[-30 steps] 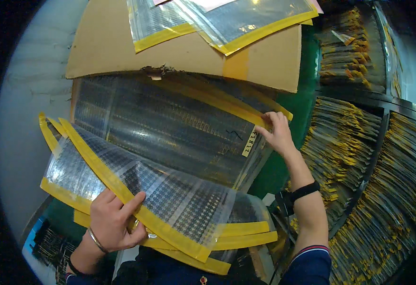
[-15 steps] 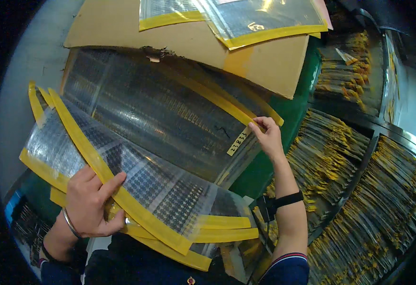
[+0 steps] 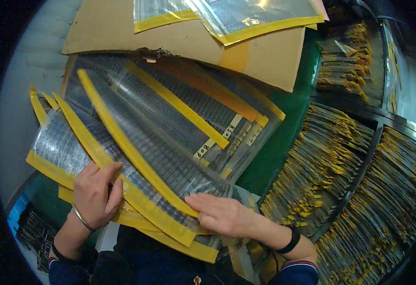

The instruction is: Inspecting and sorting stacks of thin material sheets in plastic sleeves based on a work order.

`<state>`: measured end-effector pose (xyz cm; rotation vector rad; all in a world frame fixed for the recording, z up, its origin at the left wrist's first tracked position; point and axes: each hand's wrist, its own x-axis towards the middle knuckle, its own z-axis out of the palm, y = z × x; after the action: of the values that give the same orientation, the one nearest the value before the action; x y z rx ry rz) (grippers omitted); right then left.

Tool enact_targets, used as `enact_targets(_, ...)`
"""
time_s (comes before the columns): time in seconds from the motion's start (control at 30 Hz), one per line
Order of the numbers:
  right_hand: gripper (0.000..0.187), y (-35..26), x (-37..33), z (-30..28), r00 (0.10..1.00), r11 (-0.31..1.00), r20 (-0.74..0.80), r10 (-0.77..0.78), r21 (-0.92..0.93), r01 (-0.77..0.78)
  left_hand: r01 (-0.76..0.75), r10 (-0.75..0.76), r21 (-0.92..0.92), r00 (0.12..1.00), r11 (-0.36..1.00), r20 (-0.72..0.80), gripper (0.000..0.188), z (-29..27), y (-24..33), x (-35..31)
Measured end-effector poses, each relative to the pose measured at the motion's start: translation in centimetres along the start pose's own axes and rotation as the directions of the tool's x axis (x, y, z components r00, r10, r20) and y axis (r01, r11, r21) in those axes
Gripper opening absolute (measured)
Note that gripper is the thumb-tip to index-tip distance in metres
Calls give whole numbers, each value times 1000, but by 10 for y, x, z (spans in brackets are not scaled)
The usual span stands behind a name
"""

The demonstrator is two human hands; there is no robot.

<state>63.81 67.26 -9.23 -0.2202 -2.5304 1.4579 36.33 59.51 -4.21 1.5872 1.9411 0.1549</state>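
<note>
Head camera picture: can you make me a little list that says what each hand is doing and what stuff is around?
Left hand: lies flat on the lower edge of the fanned sheets, fingers on a yellow strip.
Right hand: palm down, pressing on the top sheet near its lower end.
Sheets: clear plastic, full of tiny dark parts, with yellow edges, overlapping like a fan.
Cardboard: brown, behind the sheets, with more sheets on top.
Green surface: shows beside the stack.
Racks: on the right, packed with many yellow-tagged bundles.
</note>
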Motion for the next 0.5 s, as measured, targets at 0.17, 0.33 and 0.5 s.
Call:
enact_targets(0.17,10,-23,-10,12,998,998,-13,-62,29,62,-26,26,5,996,1000,-90,40,3,-10,-6)
enact_targets(0.33,13,-26,-22,13,991,957,74,108,262,-124,42,-43,-108,999,993,-7,42,10,-21,-15)
enact_targets(0.5,9,-18,-27,15,988,907,72,136,392,-153,-4,6,26,997,1000,-78,38,16,-27,-21)
